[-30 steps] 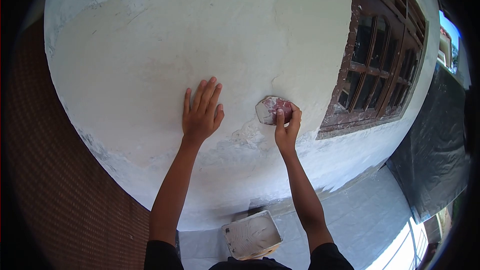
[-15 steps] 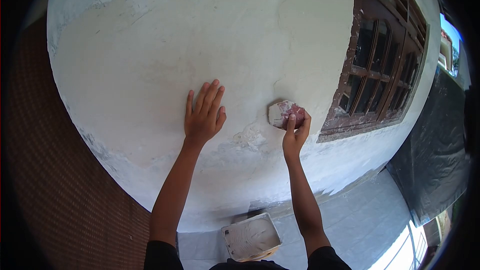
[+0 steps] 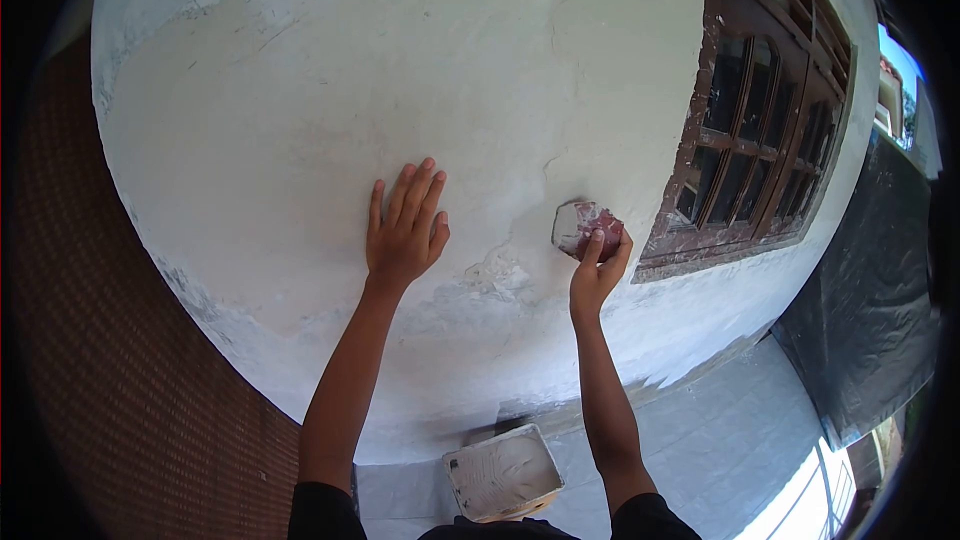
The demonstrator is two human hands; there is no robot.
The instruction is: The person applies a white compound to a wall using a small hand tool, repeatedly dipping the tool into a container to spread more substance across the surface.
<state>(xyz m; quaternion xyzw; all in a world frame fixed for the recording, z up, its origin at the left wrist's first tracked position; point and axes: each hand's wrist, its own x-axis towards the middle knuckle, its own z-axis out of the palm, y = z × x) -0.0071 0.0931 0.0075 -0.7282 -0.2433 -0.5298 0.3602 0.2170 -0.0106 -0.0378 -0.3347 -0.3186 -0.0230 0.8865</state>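
My left hand lies flat against the pale plastered wall, fingers spread, holding nothing. To its right, my right hand pinches a flat dark-red piece smeared with white, thumb on its near face and fingers at its right edge. The piece is held up at the wall, tilted, its left side coated whitish. Between the two hands and slightly lower, a rough flaking patch shows on the wall.
A brown wooden window with glass panes is just right of my right hand. Below, a tray of whitish paste stands near my body, above grey sheeting. Dark plastic sheet hangs at right; a brown woven surface lies left.
My right hand and the red piece have shifted a little to the right, and the piece has turned slightly. My left hand stays in nearly the same place.
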